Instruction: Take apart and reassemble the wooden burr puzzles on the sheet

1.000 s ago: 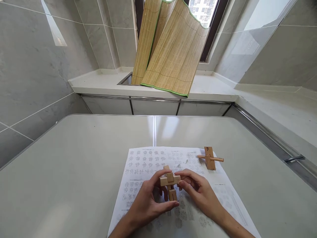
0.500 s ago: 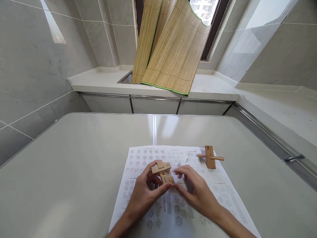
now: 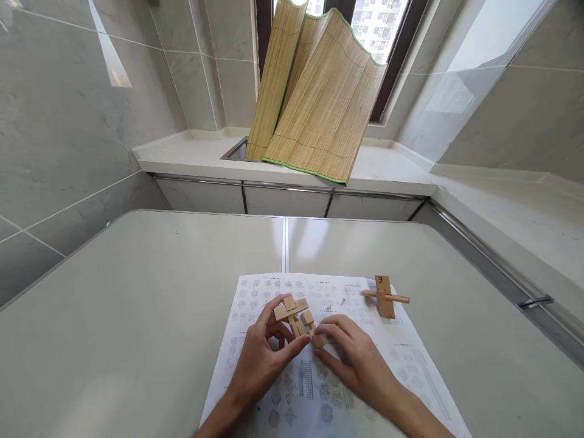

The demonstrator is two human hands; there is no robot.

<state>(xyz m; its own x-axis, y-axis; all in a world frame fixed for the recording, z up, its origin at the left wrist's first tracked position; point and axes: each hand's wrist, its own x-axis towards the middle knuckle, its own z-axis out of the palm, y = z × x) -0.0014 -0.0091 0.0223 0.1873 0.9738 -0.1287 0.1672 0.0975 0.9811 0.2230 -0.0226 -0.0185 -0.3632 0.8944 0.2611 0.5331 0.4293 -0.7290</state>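
Note:
Light wooden interlocking puzzle pieces (image 3: 291, 310) are joined in a crossed shape above the printed sheet. My left hand (image 3: 262, 356) is closed around them, thumb at the near end and fingers behind. My right hand (image 3: 353, 350) pinches the lower right end of a notched wooden puzzle piece (image 3: 318, 339), thumb below and fingertips above. That piece touches the others, and a small block part stands up beside the crossbar. How the pieces lock together is partly hidden by my fingers.
Under my hands lies a large white sheet (image 3: 255, 304) printed with small diagrams. On its far right corner rests a flat wooden piece (image 3: 385, 307) marked with a figure, crossed by a wooden rod. A bamboo mat (image 3: 323, 115) leans at the window beyond the table (image 3: 137, 304).
The right fingers have closed in on the puzzle's lower right end, where they were curled apart from its top. A raised block now shows beside the crossbar. The view has tilted up slightly.

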